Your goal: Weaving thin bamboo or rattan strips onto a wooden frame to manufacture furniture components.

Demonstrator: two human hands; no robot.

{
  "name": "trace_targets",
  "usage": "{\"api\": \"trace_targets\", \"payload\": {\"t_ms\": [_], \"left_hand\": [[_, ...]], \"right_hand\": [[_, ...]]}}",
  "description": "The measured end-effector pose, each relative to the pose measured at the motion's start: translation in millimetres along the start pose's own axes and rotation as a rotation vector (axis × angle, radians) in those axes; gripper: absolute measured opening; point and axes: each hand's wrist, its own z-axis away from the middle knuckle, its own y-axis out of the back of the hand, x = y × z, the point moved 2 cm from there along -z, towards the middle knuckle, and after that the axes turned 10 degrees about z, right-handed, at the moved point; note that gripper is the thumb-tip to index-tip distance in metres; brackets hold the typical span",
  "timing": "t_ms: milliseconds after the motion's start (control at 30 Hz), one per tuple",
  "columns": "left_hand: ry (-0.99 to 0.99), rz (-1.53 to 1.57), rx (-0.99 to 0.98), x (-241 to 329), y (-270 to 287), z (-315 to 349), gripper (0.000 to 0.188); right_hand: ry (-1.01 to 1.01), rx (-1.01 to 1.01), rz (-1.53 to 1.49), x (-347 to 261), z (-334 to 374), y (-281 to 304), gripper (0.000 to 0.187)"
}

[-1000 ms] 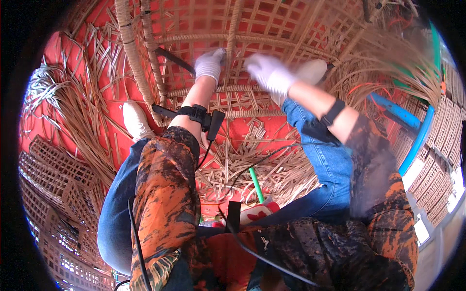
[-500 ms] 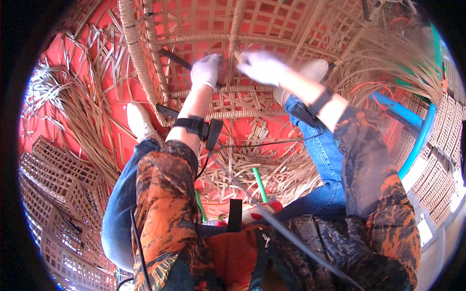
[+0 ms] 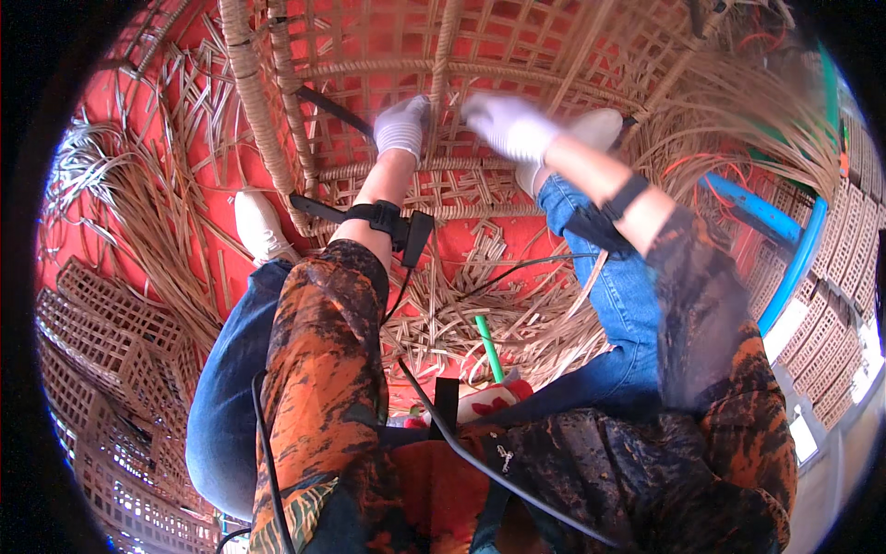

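Observation:
A large open-lattice wicker piece [image 3: 365,69] with cord-wrapped rattan edges fills the far side in front of me. My left hand [image 3: 403,126], in a white glove, is against its lattice beside an upright wrapped rib [image 3: 443,55]. The left fingers are curled, and what they hold is hidden. My right hand [image 3: 508,126], also gloved, is just right of that rib, over the lattice. Motion smears its fingers, so its grip does not show. A dark flat bar [image 3: 334,110] runs behind my left hand.
Long loose cane strips [image 3: 138,212] lie left on the red floor [image 3: 461,240]; another bundle [image 3: 738,120] fans out at far right. Cut scraps [image 3: 461,314] lie between my legs beside a green stick [image 3: 489,348]. Woven panels [image 3: 111,323] stand left. A blue tube [image 3: 798,268] curves at right.
My left hand has shifted slightly right and up along the lattice. The right hand has moved a little right, away from the rib.

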Motion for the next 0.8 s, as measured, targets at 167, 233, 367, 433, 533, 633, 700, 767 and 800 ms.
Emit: {"api": "trace_targets", "payload": {"t_ms": [167,233,367,433,533,633,700,767,800], "left_hand": [[0.084,-0.209,0.109,-33.4,4.9,-35.8,0.049],[0.109,-0.097,0.201,-33.1,41.4,-58.2,0.029],[0.347,-0.414,0.102,-18.4,-1.7,-23.2,0.025],[0.418,0.337,0.135,-0.4,4.6,3.2,0.023],[0.108,-0.13,0.135,12.0,22.8,6.6,0.046],[-0.211,-0.392,0.006,64.0,-4.8,55.4,0.041],[-0.481,-1.077,-0.006,57.5,6.5,54.9,0.044],[-0.284,-1.049,-0.081,64.2,-6.1,55.9,0.044],[-0.286,-1.094,-0.087,60.7,-5.8,50.9,0.044]], "right_hand": [[-0.373,-0.206,-0.904,25.0,-44.5,-27.5,0.037],[-0.318,-0.296,-0.871,-10.3,-66.7,-23.5,0.03],[-0.173,-0.235,-0.251,8.9,-52.2,-12.8,0.033],[-0.128,-0.164,-0.095,-1.5,-54.9,-7.5,0.035],[-0.081,-0.369,-0.014,-20.8,-25.7,-2.9,0.035],[0.225,-0.554,-0.13,-62.1,34.2,-3.5,0.022],[0.326,-0.699,-0.107,-136.4,52.4,4.6,0.022],[0.37,-0.659,-0.092,-154.0,65.1,26.2,0.023],[0.396,-0.674,-0.145,-148.4,62.8,26.0,0.023]]}}
